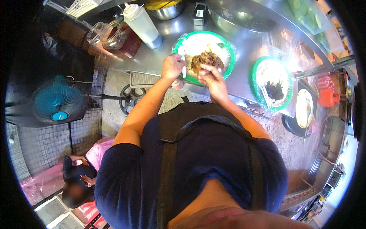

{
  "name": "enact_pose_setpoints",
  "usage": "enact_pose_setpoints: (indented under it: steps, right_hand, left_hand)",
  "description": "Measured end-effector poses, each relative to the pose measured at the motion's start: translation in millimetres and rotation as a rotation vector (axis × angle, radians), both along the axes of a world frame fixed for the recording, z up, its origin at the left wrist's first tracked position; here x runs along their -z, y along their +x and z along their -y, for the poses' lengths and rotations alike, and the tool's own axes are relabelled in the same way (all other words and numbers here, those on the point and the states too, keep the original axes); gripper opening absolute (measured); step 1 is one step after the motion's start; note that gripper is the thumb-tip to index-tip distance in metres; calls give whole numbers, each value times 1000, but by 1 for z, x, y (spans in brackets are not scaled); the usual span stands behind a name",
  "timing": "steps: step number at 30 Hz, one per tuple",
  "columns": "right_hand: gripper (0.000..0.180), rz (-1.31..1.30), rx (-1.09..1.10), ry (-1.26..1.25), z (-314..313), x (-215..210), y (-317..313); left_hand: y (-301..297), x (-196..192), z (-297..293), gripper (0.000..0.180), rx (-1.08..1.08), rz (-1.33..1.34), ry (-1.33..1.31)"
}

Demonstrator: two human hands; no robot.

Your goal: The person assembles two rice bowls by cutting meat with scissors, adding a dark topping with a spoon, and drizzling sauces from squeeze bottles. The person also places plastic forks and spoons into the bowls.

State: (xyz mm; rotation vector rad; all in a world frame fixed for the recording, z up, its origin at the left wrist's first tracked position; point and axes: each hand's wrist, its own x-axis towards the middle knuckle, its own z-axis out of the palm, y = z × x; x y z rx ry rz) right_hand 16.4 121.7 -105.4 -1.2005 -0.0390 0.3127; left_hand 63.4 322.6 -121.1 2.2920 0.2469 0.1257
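Before me on the metal counter sits a green-rimmed plate lined with clear plastic, bearing brown chopped meat and pale food. My left hand is closed in a pinch at the plate's left rim, on a white plastic utensil standing along that rim; its exact kind is unclear. Over the plate's near edge, just below the meat, my right hand has bent fingers apart, with nothing visible in them. To the right, a second green-rimmed plate holds pale food, dark food and another white utensil.
A white squeeze bottle, glass jars and a metal bowl stand at the back left. Behind the plates are a small black box and a large metal pan. A teal fan is left; a person sits lower left.
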Motion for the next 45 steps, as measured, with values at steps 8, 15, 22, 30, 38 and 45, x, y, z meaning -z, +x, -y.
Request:
enact_pose_setpoints:
  steps: [8, 15, 22, 30, 38, 45]
  right_hand:
    - [23, 58, 68, -92, 32, -10, 18]
    - [20, 73, 185, -72, 11, -32, 25]
    - [16, -48, 400, -157, -38, -26, 31]
    - [20, 41, 374, -134, -168, -69, 45]
    - [18, 142, 553, -278, -189, -78, 12]
    - [15, 72, 677, -268, -192, -68, 7]
  left_hand:
    - [9, -15, 16, 24, 221, -218, 385]
    - [22, -75, -40, 37, 748, -191, 359]
    - [66, -255, -192, 23, 667, 143, -194]
    - [243, -355, -359, 26, 242, 566, 315]
    - [371, -341, -368, 67, 338, 232, 992]
    - [338, -349, -384, 70, 398, 357, 815]
